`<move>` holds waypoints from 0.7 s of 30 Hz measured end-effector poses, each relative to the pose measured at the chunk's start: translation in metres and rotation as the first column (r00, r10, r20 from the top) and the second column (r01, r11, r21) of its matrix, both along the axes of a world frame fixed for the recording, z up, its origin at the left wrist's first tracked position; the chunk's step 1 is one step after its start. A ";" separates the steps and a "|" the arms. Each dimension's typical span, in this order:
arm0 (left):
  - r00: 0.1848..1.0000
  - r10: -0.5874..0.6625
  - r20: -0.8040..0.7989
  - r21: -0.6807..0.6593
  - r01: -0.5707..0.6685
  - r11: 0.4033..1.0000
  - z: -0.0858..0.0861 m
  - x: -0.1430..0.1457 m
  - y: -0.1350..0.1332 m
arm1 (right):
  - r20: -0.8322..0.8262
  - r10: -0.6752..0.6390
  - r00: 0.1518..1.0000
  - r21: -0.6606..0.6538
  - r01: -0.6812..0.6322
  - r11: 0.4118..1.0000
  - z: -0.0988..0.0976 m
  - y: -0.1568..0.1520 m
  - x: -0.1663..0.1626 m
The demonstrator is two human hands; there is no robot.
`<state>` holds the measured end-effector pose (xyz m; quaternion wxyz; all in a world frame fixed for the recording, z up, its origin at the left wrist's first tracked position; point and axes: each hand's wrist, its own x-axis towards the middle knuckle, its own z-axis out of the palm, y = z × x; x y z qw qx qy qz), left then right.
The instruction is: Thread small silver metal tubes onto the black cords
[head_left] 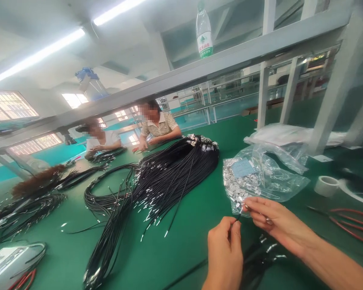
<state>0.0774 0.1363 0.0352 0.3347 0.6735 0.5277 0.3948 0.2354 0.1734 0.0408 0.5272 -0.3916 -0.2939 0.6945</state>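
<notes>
My left hand [225,251] is closed around a thin black cable [196,266] near its end, thumb and forefinger pinched together. Just to the right, my right hand [272,219] pinches a small silvery metal piece [238,205] at the cable's tip. Whether the piece is seated on the cable I cannot tell. Behind the fingers lies a clear plastic bag [278,187] of small shiny metal parts [238,186], with a pale blue label [243,168] on it. More black cables with silvery ends [261,257] lie beneath my hands, partly hidden and blurred.
A large bundle of black cables [175,169] spreads across the green table [157,257], with looped bundles [109,197] to its left. A white tape roll [326,186] and red wires [351,221] lie right. Two people sit opposite. A bottle [203,34] stands on the overhead rail [175,76].
</notes>
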 end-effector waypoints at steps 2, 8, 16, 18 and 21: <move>0.999 -0.008 -0.032 0.001 0.008 1.000 -0.002 0.001 0.000 | 0.025 -0.044 0.999 0.007 0.044 0.999 0.002 -0.001 0.000; 0.998 0.001 -0.059 -0.003 -0.002 1.000 -0.003 0.000 0.000 | 0.132 -0.042 0.990 0.033 0.038 0.999 0.006 -0.007 -0.003; 0.997 0.017 -0.079 -0.001 -0.018 1.000 -0.001 0.002 0.000 | 0.376 -0.048 0.925 0.157 -0.012 0.988 0.007 -0.009 -0.009; 0.995 0.024 -0.096 0.000 -0.024 1.000 -0.002 0.002 -0.001 | 0.386 -0.027 0.922 0.142 -0.030 0.989 0.005 -0.009 -0.010; 0.991 0.023 -0.130 -0.002 -0.023 1.000 -0.004 0.001 -0.003 | 0.283 0.054 0.958 0.049 -0.070 0.996 0.003 -0.009 -0.010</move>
